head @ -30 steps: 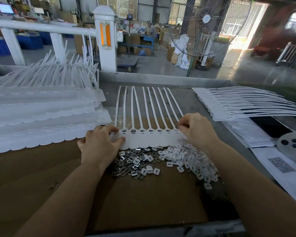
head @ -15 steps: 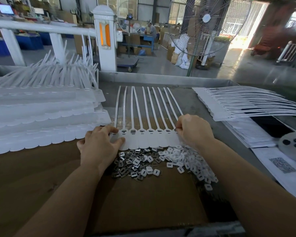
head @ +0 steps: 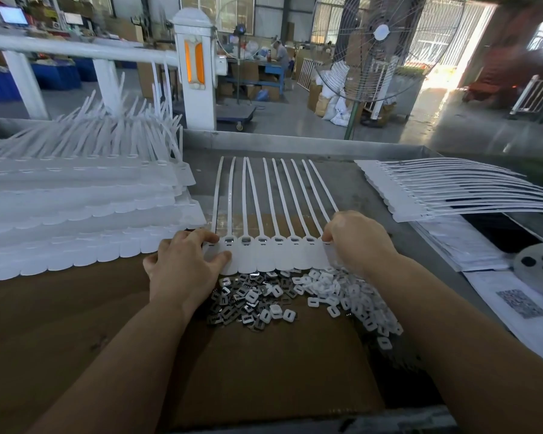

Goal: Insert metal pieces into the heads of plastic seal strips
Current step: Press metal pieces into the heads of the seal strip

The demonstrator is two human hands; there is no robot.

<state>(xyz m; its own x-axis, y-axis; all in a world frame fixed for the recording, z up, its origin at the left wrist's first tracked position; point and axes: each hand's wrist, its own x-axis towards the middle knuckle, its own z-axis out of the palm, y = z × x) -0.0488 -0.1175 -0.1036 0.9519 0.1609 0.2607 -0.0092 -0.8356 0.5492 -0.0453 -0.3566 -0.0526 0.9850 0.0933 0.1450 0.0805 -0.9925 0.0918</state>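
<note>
Strip sheet [head: 273, 255] on surface [head: 342, 189]: approx 6 heads w/ metal pieces [head: 248, 303] seated, end heads unclear. Left hand [head: 185, 264] pinching sheet's left end; right hand [head: 358, 242] grasping right end. Stacks [head: 76, 214] untouched.

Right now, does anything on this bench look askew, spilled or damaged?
Nothing damaged. The white caps and metal pieces lie in loose, mingled heaps below the seal strip sheet, which both hands hold. The stacked strips on the left splay unevenly upward.
</note>
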